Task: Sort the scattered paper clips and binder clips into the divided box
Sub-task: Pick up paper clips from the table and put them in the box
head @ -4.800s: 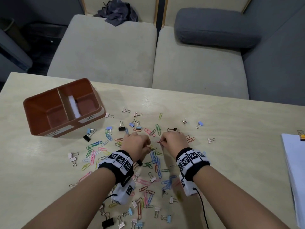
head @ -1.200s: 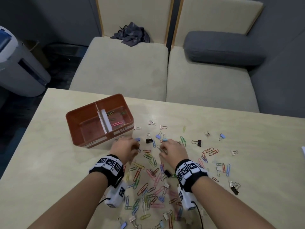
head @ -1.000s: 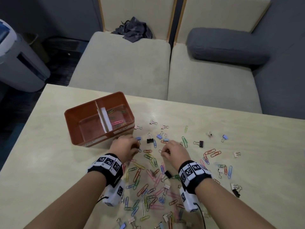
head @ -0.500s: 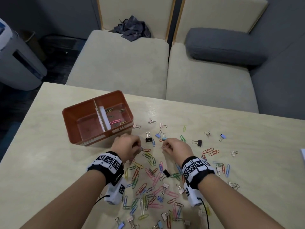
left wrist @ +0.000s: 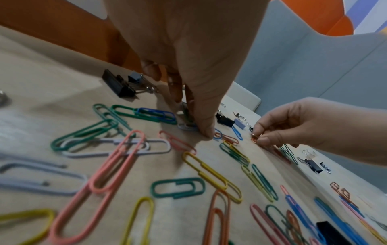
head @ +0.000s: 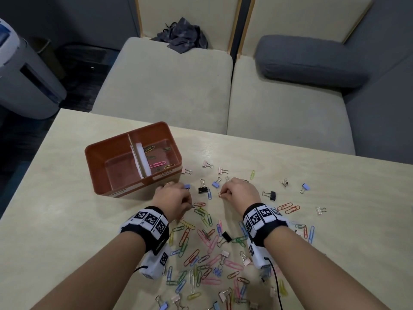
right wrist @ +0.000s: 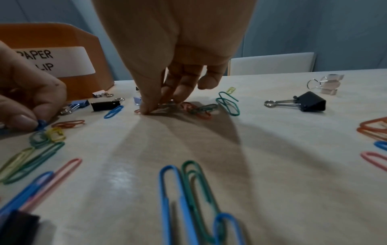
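The orange divided box [head: 134, 157] stands at the table's back left, its right compartment, labelled "PAPER CLIP" [right wrist: 52, 59], holding several paper clips [head: 157, 164]. Just in front of it my left hand [head: 190, 204] pinches small paper clips against the table; the left wrist view shows a green and a pale one [left wrist: 188, 123] between thumb and finger. My right hand [head: 223, 193] pinches a red paper clip [right wrist: 138, 111] on the tabletop. Many coloured paper clips [head: 201, 253] and binder clips lie scattered between my forearms.
Black binder clips lie by the hands [head: 203, 189] and right of them [head: 271, 195], with pink and blue ones [head: 215, 184] further back. Beige seats [head: 169, 86] and a grey cushion [head: 308, 61] lie beyond the table's far edge.
Since 4.8 s ago several paper clips have landed in the box's right compartment. Over the last second both hands have stayed low in front of the box, pinching at clips.
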Available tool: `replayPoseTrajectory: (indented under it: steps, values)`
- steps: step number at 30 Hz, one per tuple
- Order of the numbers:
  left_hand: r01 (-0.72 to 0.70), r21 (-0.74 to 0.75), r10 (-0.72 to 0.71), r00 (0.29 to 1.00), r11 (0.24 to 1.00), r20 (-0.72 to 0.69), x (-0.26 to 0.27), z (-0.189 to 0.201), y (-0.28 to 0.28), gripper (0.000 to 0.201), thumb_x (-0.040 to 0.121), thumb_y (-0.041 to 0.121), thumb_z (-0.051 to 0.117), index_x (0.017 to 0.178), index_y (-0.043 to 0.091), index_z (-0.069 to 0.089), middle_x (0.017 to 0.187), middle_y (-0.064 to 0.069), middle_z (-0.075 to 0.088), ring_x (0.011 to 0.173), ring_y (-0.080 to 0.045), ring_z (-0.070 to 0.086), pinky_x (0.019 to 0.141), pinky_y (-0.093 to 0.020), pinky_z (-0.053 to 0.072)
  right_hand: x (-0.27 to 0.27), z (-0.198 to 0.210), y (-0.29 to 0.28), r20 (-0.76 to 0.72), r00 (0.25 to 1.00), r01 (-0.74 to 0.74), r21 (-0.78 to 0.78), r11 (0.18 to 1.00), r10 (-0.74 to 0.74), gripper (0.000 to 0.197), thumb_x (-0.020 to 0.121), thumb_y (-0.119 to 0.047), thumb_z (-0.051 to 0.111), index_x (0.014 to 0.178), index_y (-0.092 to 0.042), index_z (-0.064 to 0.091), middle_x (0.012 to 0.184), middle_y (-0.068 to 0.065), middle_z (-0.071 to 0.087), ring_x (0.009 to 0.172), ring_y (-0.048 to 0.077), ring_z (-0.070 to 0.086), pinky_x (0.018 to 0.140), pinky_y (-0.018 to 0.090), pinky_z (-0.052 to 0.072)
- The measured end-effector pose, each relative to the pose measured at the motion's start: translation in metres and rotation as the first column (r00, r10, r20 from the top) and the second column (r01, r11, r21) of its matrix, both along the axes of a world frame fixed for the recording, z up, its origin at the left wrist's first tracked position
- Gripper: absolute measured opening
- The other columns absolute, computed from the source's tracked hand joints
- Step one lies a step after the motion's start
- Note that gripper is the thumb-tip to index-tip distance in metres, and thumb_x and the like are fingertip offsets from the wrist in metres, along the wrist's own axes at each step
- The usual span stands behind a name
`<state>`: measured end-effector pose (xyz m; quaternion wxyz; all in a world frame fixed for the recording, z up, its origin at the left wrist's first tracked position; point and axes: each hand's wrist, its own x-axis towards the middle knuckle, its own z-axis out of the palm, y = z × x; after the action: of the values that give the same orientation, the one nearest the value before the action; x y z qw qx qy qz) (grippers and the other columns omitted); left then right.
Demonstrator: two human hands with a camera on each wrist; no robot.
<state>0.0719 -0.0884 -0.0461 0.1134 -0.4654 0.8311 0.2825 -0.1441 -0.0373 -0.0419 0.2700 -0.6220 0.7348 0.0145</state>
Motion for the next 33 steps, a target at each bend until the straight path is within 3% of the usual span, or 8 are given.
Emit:
replayPoseTrajectory:
  steps: [6, 13, 19, 22, 27, 30, 33]
  values:
    - [0.037, -0.062, -0.036, 0.999, 0.997, 0.020, -0.001, 0.001, 0.004, 0.010, 0.087, 0.038, 0.056, 0.092, 0.031, 0.062, 0.105, 0.013, 0.059, 0.108, -0.016, 0.044, 0.090, -0.037, 0.032, 0.007, 0.002, 0.010, 0.061, 0.996, 0.057, 0.031, 0.998, -0.059, 0.013, 0.088, -0.033, 0.062, 0.092, -0.021, 0.068, 0.103, -0.005, 0.062, 0.094, 0.015, 0.060, 0.086, 0.032, 0.048]
    - [0.048, -0.096, -0.047, 0.999, 0.994, 0.011, -0.001, 0.000, 0.008, 0.012, 0.089, 0.037, 0.054, 0.095, 0.030, 0.061, 0.099, 0.008, 0.064, 0.102, -0.018, 0.049, 0.089, -0.035, 0.031, 0.012, 0.005, 0.012, 0.097, 0.983, 0.147, 0.096, 0.984, -0.157, 0.011, 0.089, -0.023, 0.061, 0.095, -0.019, 0.070, 0.101, -0.002, 0.068, 0.095, 0.017, 0.064, 0.081, 0.028, 0.051]
    - [-0.034, -0.044, 0.029, 0.995, 0.998, -0.098, -0.011, 0.001, 0.012, 0.018, 0.088, 0.043, 0.056, 0.101, 0.031, 0.059, 0.096, 0.011, 0.064, 0.098, -0.014, 0.054, 0.095, -0.036, 0.034, 0.012, 0.002, 0.021, -0.017, 1.000, -0.016, -0.011, 1.000, 0.016, 0.022, 0.096, -0.027, 0.050, 0.103, -0.017, 0.069, 0.108, 0.001, 0.062, 0.101, 0.021, 0.058, 0.087, 0.033, 0.048]
    - [-0.031, -0.027, 0.030, 0.999, 0.999, -0.039, -0.021, 0.002, 0.012, 0.025, 0.086, 0.046, 0.058, 0.106, 0.032, 0.057, 0.099, 0.008, 0.063, 0.100, -0.016, 0.054, 0.097, -0.037, 0.035, 0.010, 0.000, 0.022, -0.034, 0.999, -0.036, -0.045, 0.998, 0.034, 0.025, 0.097, -0.029, 0.046, 0.105, -0.019, 0.068, 0.106, 0.000, 0.064, 0.101, 0.022, 0.058, 0.088, 0.034, 0.046]
    - [-0.036, -0.023, 0.036, 0.999, 0.999, -0.018, -0.023, -0.005, 0.014, 0.019, 0.085, 0.044, 0.059, 0.100, 0.033, 0.056, 0.097, 0.009, 0.061, 0.099, -0.016, 0.051, 0.094, -0.036, 0.035, -0.003, 0.005, 0.039, 0.059, 0.991, 0.122, -0.099, 0.988, -0.117, 0.019, 0.096, -0.026, 0.048, 0.096, -0.020, 0.065, 0.098, -0.006, 0.064, 0.093, 0.014, 0.054, 0.085, 0.027, 0.044]
    - [-0.033, -0.031, 0.032, 0.998, 0.999, -0.048, -0.022, -0.007, 0.016, 0.012, 0.085, 0.044, 0.060, 0.089, 0.033, 0.056, 0.093, 0.013, 0.061, 0.099, -0.013, 0.050, 0.092, -0.037, 0.034, -0.019, 0.006, 0.061, 0.185, 0.922, 0.362, -0.092, 0.928, -0.341, 0.009, 0.092, -0.022, 0.055, 0.090, -0.021, 0.064, 0.089, -0.010, 0.063, 0.084, 0.012, 0.057, 0.074, 0.025, 0.044]
    - [0.008, -0.012, -0.009, 1.000, 1.000, -0.018, -0.022, -0.005, 0.014, 0.011, 0.086, 0.042, 0.060, 0.092, 0.034, 0.059, 0.100, 0.013, 0.060, 0.105, -0.014, 0.047, 0.096, -0.038, 0.033, -0.032, 0.000, 0.069, 0.262, 0.849, 0.486, -0.047, 0.873, -0.458, 0.007, 0.088, -0.021, 0.063, 0.092, -0.024, 0.067, 0.084, -0.012, 0.067, 0.082, 0.012, 0.064, 0.079, 0.030, 0.052]
